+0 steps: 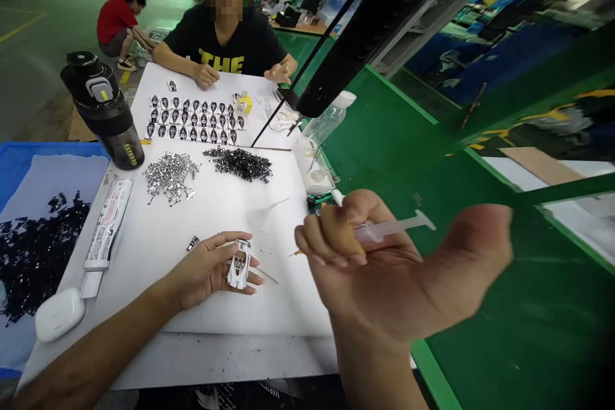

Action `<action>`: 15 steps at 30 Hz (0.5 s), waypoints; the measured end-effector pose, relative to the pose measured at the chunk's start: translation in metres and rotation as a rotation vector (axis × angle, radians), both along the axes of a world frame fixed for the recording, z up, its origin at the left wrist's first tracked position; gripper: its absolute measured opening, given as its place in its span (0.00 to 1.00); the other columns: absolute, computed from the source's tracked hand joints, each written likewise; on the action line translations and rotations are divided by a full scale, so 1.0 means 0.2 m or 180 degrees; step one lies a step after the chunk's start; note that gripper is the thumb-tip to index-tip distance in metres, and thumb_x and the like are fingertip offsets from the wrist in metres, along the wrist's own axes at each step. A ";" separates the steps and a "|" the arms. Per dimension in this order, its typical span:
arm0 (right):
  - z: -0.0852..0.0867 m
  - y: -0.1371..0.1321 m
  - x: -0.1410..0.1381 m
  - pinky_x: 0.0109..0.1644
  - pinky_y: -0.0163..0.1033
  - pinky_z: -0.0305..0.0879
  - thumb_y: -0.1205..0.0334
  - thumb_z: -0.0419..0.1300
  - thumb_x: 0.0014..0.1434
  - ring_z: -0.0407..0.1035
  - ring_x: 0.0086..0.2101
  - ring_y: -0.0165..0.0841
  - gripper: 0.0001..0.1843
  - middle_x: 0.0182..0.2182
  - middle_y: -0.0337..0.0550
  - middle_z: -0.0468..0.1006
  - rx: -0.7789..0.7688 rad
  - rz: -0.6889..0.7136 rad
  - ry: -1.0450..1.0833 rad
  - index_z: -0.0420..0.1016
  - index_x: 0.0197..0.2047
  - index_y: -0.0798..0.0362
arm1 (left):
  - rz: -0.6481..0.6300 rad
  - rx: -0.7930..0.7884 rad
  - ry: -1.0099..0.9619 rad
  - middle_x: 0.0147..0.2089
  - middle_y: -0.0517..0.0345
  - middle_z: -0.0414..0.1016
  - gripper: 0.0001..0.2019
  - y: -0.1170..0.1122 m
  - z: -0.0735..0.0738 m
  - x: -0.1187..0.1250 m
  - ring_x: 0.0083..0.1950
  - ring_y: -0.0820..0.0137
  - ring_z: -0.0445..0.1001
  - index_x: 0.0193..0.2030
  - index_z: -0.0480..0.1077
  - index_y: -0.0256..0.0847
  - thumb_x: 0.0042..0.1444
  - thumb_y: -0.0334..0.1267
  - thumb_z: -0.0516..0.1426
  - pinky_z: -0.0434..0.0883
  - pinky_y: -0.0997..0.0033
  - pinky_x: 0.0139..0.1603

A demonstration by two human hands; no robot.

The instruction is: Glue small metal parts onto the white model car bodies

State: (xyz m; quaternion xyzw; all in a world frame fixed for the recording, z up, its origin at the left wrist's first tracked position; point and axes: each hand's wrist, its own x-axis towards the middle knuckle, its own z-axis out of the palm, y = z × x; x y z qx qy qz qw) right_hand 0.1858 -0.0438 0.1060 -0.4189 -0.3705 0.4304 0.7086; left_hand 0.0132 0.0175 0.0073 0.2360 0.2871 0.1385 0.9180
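Observation:
My left hand (206, 269) rests on the white mat (202, 307) with its fingers curled round a small white toy-car body (239, 264). My right hand (384, 269) is raised close to the camera, palm up. Its fingers are closed on a clear syringe (391, 228) whose needle tip points left toward the car and whose plunger sticks out to the right. A small dark part (193, 243) lies on the mat just left of my left hand.
A pile of silver parts (169, 174) and a pile of black parts (240, 163) lie further back, with rows of finished pieces (195, 120) beyond. A tube (108, 224), white earbud case (59, 314), dark bottle (106, 109) and blue tray (19, 166) stand left. Another person sits opposite.

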 end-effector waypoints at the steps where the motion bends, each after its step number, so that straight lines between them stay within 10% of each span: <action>1: -0.01 0.02 -0.03 0.19 0.36 0.51 0.31 0.51 0.62 0.44 0.15 0.27 0.29 0.13 0.30 0.48 -0.0060 0.0111 0.0129 0.71 0.28 0.48 | -0.0005 -0.0013 -0.0020 0.44 0.44 0.80 0.20 0.00 0.00 0.00 0.42 0.55 0.84 0.57 0.70 0.37 0.60 0.41 0.65 0.77 0.52 0.47; 8: -0.26 0.09 -0.13 0.16 0.33 0.48 0.39 0.53 0.60 0.38 0.13 0.25 0.24 0.11 0.28 0.46 -0.0169 0.0042 0.0940 0.67 0.23 0.48 | 0.0031 -0.0218 -0.0119 0.44 0.46 0.81 0.21 0.00 -0.01 -0.01 0.44 0.53 0.84 0.56 0.72 0.39 0.57 0.40 0.67 0.78 0.50 0.48; 15: -0.30 0.09 -0.14 0.17 0.33 0.50 0.39 0.52 0.60 0.39 0.14 0.25 0.26 0.11 0.29 0.45 -0.0324 -0.0009 0.0962 0.66 0.21 0.49 | 0.0005 -0.0332 -0.0209 0.42 0.50 0.80 0.19 0.02 -0.03 -0.02 0.41 0.57 0.84 0.56 0.74 0.41 0.59 0.42 0.66 0.81 0.53 0.42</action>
